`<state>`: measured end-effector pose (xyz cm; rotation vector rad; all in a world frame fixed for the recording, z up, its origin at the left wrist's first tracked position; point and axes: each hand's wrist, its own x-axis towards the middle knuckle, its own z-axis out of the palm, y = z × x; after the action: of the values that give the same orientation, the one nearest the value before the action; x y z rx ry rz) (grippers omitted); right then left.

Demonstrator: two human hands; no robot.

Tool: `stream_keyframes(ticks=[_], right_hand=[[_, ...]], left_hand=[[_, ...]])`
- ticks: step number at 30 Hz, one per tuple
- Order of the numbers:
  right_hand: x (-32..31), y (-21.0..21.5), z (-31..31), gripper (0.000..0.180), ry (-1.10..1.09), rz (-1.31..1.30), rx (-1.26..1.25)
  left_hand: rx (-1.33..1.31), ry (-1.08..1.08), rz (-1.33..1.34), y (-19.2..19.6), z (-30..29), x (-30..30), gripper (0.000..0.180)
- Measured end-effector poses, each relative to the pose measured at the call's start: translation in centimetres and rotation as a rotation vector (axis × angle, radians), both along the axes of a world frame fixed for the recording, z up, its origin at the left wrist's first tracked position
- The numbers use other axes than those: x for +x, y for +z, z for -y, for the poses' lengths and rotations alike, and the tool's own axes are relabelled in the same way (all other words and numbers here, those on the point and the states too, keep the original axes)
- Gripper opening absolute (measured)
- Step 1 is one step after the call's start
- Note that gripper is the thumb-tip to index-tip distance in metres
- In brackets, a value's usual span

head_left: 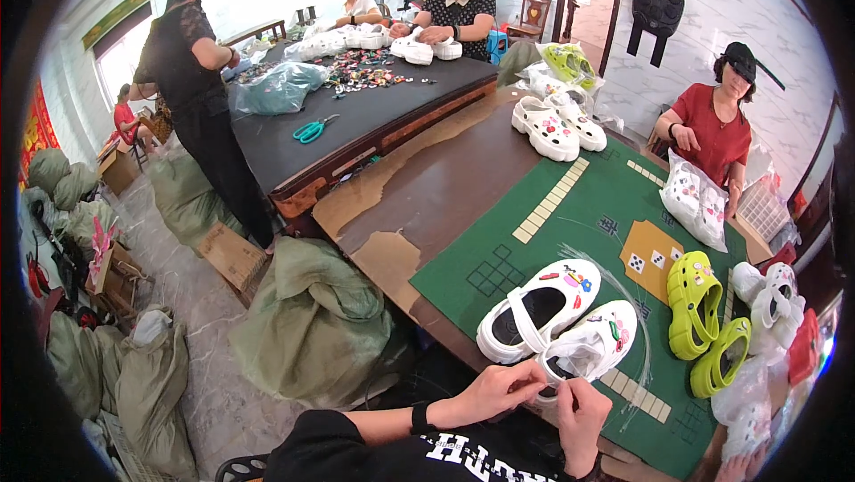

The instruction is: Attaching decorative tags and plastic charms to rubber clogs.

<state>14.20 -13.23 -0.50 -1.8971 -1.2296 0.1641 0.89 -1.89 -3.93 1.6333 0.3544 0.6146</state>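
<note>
Hands pinch clear bag [577,356] over white shoe [595,344] at table [463,188] edge: left hand [499,390] & right hand [583,411] grip pressed together on it.

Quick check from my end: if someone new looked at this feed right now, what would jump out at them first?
Probably the pair of white clogs on the green mat, with both hands, left hand and right hand, working at the heel of the nearer one. Just right of them lie two bright yellow-green clogs. Farther off, teal scissors lie on the dark table.

Clear bag [696,202] (charm-filled) on green mat [570,242]
</note>
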Motion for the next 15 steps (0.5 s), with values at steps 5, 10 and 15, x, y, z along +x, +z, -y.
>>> stream_keyframes(ticks=[5,10,15], right_hand=[[-0.5,-0.2,-0.3,0.010,0.124,0.070,0.130],[0.2,0.6,0.0,0.009,-0.035,-0.078,0.002],[-0.3,0.3,-0.3,0.009,0.228,0.074,0.109]], left_hand=[[0.008,-0.010,-0.006,0.1,-0.1,0.1,0.011],[-0.019,-0.033,-0.002,-0.3,-0.2,0.0,0.011],[0.033,-0.006,-0.023,-0.3,-0.2,0.0,0.011]])
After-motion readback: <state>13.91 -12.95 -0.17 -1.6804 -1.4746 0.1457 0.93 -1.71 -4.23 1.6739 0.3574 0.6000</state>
